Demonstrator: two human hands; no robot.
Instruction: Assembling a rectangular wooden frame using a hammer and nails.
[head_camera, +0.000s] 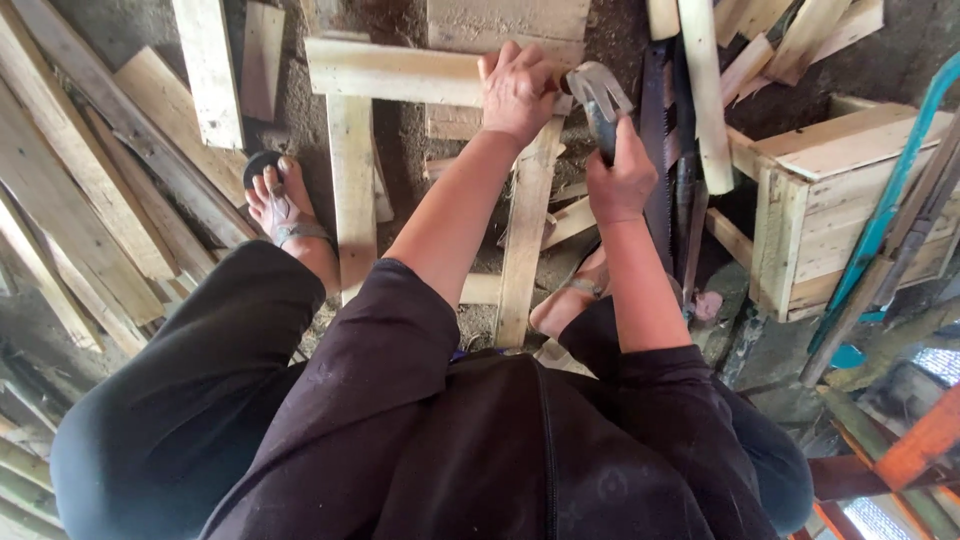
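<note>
**Frame corner held under a raised claw hammer**

We note the wooden frame (352, 180) lying flat on the dirt floor (405, 130), its top rail across two uprights. A finished slat crate (820, 210) stands to the right, and loose planks (110, 160) crowd the left, so open ground is scarce. A handsaw (657, 130) lies just beside the right upright. Our left hand (518, 88) presses down on the rail at the joint, fingers curled over its far edge, apparently to steady it. Our right hand (620, 180) is wrapped tight around the claw hammer (598, 95), whose head hangs just beside the left hand's knuckles.
</note>
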